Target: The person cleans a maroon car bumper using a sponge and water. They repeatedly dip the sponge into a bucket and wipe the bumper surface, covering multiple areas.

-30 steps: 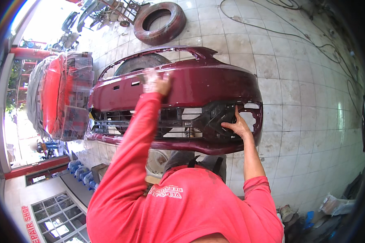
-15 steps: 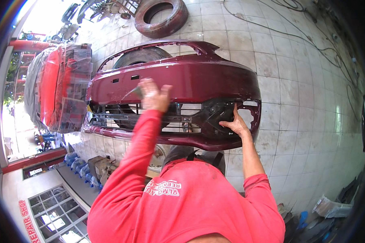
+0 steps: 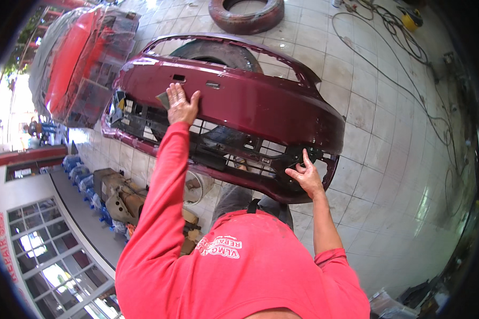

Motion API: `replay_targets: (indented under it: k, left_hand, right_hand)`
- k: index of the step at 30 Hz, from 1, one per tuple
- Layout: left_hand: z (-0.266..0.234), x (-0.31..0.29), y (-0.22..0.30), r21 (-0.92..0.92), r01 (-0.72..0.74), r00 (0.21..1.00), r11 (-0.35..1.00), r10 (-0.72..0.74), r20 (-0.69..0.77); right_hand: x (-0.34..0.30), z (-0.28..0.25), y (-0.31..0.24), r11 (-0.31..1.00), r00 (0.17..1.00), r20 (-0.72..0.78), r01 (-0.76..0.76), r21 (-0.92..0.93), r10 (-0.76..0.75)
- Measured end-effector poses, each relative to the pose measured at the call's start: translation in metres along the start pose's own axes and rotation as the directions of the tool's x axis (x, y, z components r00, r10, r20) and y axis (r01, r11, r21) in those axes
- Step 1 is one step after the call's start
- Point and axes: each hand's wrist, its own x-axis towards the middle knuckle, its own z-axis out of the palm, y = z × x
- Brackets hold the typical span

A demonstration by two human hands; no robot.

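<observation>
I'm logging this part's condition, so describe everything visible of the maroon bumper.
The maroon bumper is a long, curved shell that looks like glossy painted plastic. Two small rectangular slots pierce its broad face; a black grille runs along its near side, and its open far side shows a tire behind. It lies slantwise, right end nearer. The left hand lies flat on the face, a thin sheet at its fingers; the right hand rests at the black right end.
</observation>
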Motion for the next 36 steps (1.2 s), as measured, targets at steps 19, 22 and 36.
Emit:
replay_targets:
  k: [19,22,36]
  left_hand:
    - [-0.022,-0.073,0.096,-0.151,-0.224,0.969,0.963,0.237,0.075]
    - [-0.032,-0.055,0.049,-0.107,-0.339,0.914,0.935,0.354,0.199]
    - [-0.028,0.104,-0.123,-0.339,-0.227,0.970,0.913,0.242,0.002]
  right_hand:
    - [0.036,-0.013,0.031,0.923,0.955,-0.290,-0.173,-0.343,0.071]
    - [0.034,0.016,-0.007,0.931,0.940,-0.338,-0.163,-0.328,0.045]
    - [0.086,0.099,-0.018,0.788,0.743,-0.661,-0.468,-0.401,0.105]
